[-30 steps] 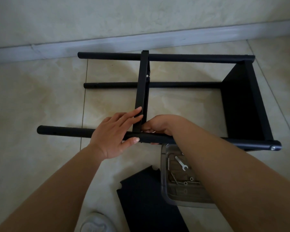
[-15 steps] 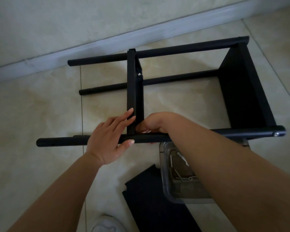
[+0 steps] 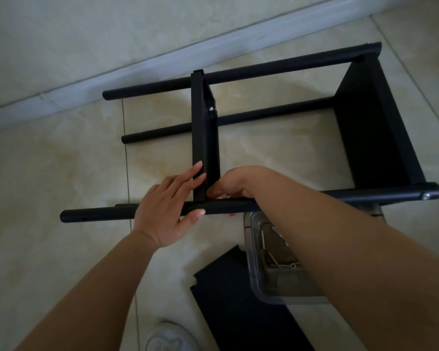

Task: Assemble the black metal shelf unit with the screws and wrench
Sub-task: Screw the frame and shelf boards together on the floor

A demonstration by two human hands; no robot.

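1. Shelf unit (image 3: 251,122): the black metal frame lies on its side on the tiled floor (image 3: 48,173), running left to right, with its far pole close along the skirting board (image 3: 137,64). The left ends of its poles stick out free over open tile.
2. End panel (image 3: 373,127): a solid black shelf closes the right end between the poles, its edge facing up.
3. Spare panel (image 3: 238,300): a loose black panel lies flat on the floor just beside the clear box, at the near edge.
4. Near pole (image 3: 99,214): it crosses the front at hand height, with a silver fitting showing at its right tip.
5. Middle shelf (image 3: 203,127): it stands on edge across the frame, a screw head visible near its far end.
6. Clear box (image 3: 276,287): a plastic tub sits under the right forearm and holds small metal hardware.
7. Left hand (image 3: 167,209): it lies over the near pole, fingers straight and touching the middle shelf's near end, thumb along the front of the pole.
8. Right hand (image 3: 231,184): its fingers are curled down at the joint where the middle shelf meets the near pole; I cannot tell what they have hold of.
9. White shoe (image 3: 167,338): the toe shows at the bottom edge, left of the spare panel.
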